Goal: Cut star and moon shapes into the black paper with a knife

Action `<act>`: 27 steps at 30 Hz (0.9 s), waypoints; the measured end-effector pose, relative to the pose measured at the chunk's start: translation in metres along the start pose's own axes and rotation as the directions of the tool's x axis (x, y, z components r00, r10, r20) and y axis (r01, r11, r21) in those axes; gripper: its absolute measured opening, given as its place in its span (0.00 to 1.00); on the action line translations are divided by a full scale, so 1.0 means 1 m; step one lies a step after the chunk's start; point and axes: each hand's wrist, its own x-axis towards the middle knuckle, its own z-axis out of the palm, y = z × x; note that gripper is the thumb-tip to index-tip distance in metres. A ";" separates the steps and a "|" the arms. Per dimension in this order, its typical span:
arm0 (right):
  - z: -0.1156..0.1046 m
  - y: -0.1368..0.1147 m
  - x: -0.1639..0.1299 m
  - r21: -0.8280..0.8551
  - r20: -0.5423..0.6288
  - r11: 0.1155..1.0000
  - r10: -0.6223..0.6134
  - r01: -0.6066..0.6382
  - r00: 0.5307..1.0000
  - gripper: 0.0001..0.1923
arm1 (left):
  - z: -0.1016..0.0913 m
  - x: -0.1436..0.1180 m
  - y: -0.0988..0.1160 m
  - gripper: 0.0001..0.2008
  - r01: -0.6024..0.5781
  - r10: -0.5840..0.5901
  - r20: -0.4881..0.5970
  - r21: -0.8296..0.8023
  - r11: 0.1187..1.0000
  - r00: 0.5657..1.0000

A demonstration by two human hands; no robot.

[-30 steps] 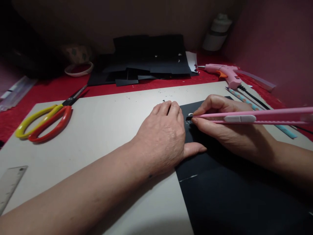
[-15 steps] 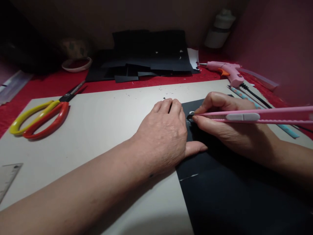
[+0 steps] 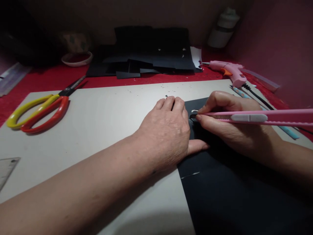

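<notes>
Two hands are at work: one left hand (image 3: 168,133) and one right hand (image 3: 230,125). One pink craft knife (image 3: 249,117) is in view. One black sheet (image 3: 232,182) lies on one grey board (image 3: 97,124). One pair of scissors (image 3: 41,109) has one yellow loop and one red loop. There is one pink glue gun (image 3: 228,70), one pile of black paper pieces (image 3: 146,54), one clear ruler (image 3: 6,168) at the left edge, one spotted pencil (image 3: 288,130) and one white bottle (image 3: 223,27).
</notes>
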 end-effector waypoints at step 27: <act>0.000 0.002 0.001 -0.008 -0.003 1.000 0.020 -0.020 1.000 0.07 | 0.001 0.000 0.001 0.46 0.005 -0.005 0.007 0.000 1.000 1.000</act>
